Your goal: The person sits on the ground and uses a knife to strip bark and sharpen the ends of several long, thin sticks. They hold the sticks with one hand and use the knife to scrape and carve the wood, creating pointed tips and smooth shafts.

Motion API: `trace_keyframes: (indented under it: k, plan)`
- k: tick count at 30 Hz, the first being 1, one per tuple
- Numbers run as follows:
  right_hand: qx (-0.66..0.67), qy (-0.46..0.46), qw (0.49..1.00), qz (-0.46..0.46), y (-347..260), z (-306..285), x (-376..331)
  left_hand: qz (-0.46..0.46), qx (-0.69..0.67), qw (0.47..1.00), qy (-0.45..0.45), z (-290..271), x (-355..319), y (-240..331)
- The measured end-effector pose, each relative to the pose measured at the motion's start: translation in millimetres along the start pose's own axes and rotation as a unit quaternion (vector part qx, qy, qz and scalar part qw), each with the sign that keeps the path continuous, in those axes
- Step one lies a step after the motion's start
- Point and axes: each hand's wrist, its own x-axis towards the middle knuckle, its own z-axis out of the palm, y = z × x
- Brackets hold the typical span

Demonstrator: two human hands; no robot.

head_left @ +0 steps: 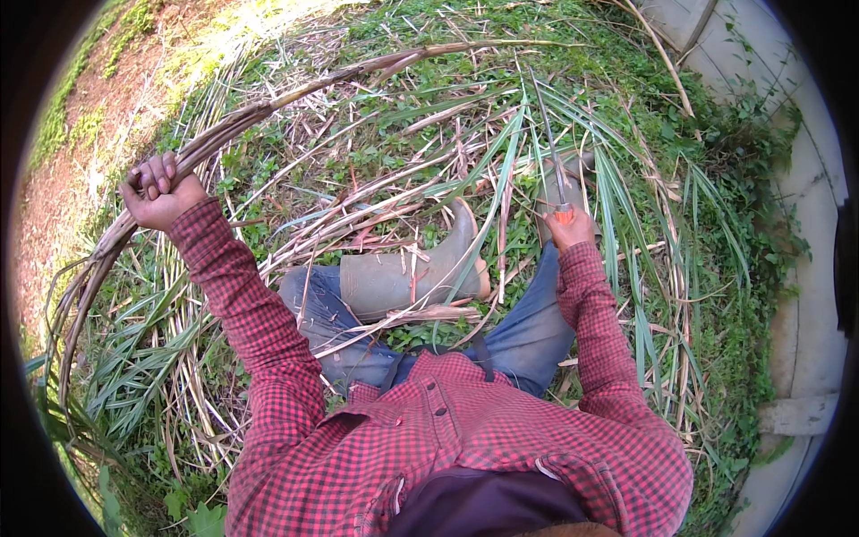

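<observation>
My left hand (161,190), raised at the left, is closed around a long, dry brown stalk (246,116). The stalk arcs from the far middle down to the lower left, where its end spreads into leaves. At the right, my right hand (573,230) grips a machete (551,148) by its orange handle. Its thin blade points away from me, over green blades of grass. The stalk's far tip comes close to the machete's tip; I cannot tell whether they touch.
Cut dry stalks (358,210) and long green leaves (613,192) litter the ground. My legs are bent, with a grey-green rubber boot (403,276) lying sideways between them. Pale sheeting (810,295) edges the right side; bare reddish soil (76,170) lies far left.
</observation>
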Motion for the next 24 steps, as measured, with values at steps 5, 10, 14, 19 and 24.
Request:
trace_keyframes:
  k: [5,10,14,19,24]
  plan:
    - [0.007,-0.06,0.993,-0.097,-62.2,37.7,-15.7,0.068,0.049,0.976,0.199,-18.9,-39.0,-5.0]
    - [-0.033,-0.101,0.955,-0.277,-153.4,58.2,-46.4,0.074,0.082,0.967,0.228,-21.8,-56.4,-0.6]
    - [-0.045,-0.073,0.96,-0.266,-159.2,82.8,-30.2,0.05,0.082,0.963,0.254,-32.3,-60.2,-1.0]
    - [-0.06,-0.099,0.986,-0.116,-130.2,89.7,17.4,0.077,0.121,0.942,0.304,-33.8,-63.2,-2.6]
    - [-0.114,-0.119,0.941,-0.296,-131.9,65.9,5.7,0.061,0.095,0.959,0.259,-45.2,-71.8,1.6]
